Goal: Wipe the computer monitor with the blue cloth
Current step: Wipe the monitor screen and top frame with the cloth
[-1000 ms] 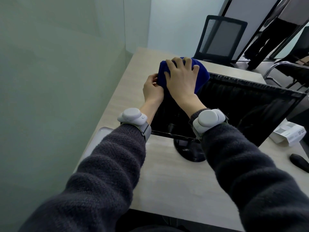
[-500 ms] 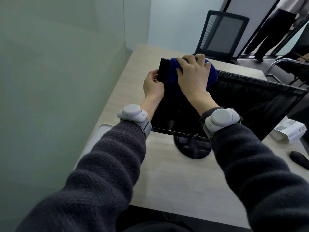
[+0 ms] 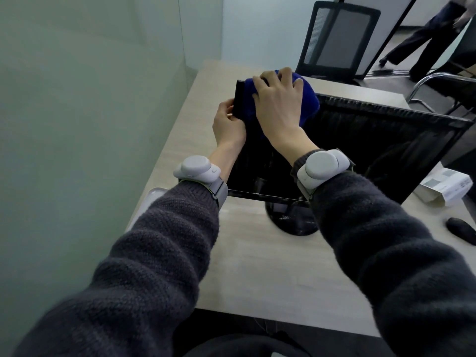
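A black computer monitor (image 3: 386, 140) stands on a round black base (image 3: 291, 220) on the light wooden desk (image 3: 257, 266), its dark screen facing me. The blue cloth (image 3: 309, 99) lies over the monitor's top left corner. My right hand (image 3: 278, 106) lies on the cloth with fingers spread, pressing it against the top of the screen. My left hand (image 3: 228, 122) grips the monitor's left edge just below that corner, thumb on the front bezel.
A white box (image 3: 443, 186) and a black mouse (image 3: 461, 229) lie at the desk's right. A mesh office chair (image 3: 337, 39) stands behind the desk, a chrome-framed chair (image 3: 443, 86) at far right. A person walks in the background. A frosted glass wall runs along the left.
My right hand has slid the cloth to the right along the monitor's top, uncovering the top left corner. My left hand has kept its grip on the left edge.
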Available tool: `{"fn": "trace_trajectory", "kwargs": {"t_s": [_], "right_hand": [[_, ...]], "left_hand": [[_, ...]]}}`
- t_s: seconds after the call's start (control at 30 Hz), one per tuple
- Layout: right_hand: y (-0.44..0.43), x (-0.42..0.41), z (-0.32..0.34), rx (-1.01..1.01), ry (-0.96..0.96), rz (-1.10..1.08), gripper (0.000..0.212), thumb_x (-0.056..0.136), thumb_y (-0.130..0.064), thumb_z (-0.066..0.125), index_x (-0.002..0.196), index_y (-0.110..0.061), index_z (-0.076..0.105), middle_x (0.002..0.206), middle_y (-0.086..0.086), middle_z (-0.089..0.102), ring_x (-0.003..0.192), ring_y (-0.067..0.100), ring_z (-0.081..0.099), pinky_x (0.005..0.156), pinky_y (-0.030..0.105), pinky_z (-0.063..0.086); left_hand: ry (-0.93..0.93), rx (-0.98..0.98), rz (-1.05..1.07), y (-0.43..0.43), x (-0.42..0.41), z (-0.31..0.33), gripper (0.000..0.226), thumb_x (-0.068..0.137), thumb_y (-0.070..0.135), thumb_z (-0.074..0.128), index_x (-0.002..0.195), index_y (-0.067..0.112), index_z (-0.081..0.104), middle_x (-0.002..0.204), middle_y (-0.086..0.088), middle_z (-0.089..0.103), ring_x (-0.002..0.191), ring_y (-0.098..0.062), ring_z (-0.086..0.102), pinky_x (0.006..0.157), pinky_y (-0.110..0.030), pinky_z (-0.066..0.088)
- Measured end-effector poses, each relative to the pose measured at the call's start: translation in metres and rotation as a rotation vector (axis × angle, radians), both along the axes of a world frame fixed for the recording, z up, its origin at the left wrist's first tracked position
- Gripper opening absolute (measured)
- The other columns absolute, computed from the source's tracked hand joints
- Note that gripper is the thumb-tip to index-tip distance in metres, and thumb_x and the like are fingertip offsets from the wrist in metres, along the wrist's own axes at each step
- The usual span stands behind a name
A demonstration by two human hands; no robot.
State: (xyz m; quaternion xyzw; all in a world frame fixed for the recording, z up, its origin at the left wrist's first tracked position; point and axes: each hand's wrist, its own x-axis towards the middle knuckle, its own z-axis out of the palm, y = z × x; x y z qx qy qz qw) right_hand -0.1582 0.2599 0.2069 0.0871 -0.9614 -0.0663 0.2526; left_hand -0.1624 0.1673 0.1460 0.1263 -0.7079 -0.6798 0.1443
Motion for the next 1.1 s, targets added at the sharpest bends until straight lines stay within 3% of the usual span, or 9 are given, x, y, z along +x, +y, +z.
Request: {"fn": "trace_trajectory", "kwargs": {"t_s": [0.23,0.43,0.73,0.97,1.1], "right_hand": [[0.0,-0.001,-0.008,-0.048,0.024,0.012,0.034,0.098,-0.019,0.043,0.13,-0.015,0.052,0.132,0.005,0.053,0.121,0.033,0.04,0.091,0.046,0.034],[0.004,0.005,-0.021,-0.006,0.089,0.056,0.038,0.098,-0.015,0.04,0.135,-0.014,0.049,0.142,0.007,0.045,0.123,0.034,0.043,0.09,0.047,0.038],[0.004,0.023,-0.052,0.188,0.241,0.139,0.032,0.088,-0.019,0.054,0.119,-0.017,0.063,0.126,0.004,0.06,0.105,0.028,0.06,0.074,0.039,0.05],[-0.002,0.034,-0.097,0.16,0.284,0.242,0.028,0.086,-0.02,0.056,0.11,-0.014,0.069,0.118,0.004,0.065,0.094,0.027,0.063,0.068,0.035,0.049],[0.005,0.049,-0.124,0.248,0.15,0.277,0.033,0.086,-0.021,0.058,0.117,-0.012,0.064,0.123,0.005,0.062,0.099,0.028,0.061,0.073,0.038,0.05]], "left_hand": [[0.008,0.009,-0.023,-0.007,0.003,-0.002,0.044,0.084,-0.007,0.036,0.118,0.009,0.059,0.111,-0.012,0.066,0.1,-0.026,0.062,0.092,-0.038,0.052],[0.031,0.052,-0.082,-0.013,0.003,-0.007,0.045,0.085,-0.007,0.036,0.121,0.008,0.06,0.107,-0.005,0.066,0.097,-0.02,0.064,0.087,-0.028,0.054],[0.026,0.178,-0.121,-0.013,0.003,-0.009,0.049,0.082,-0.008,0.035,0.117,0.011,0.063,0.109,-0.002,0.067,0.105,-0.019,0.062,0.099,-0.037,0.049],[0.016,0.169,-0.122,-0.016,0.0,-0.015,0.046,0.084,-0.007,0.036,0.12,0.008,0.061,0.118,-0.01,0.067,0.112,-0.023,0.061,0.102,-0.041,0.046],[-0.003,0.126,-0.152,-0.018,0.0,-0.023,0.045,0.089,-0.001,0.034,0.121,0.014,0.061,0.118,-0.008,0.067,0.112,-0.021,0.061,0.101,-0.042,0.047]]}}
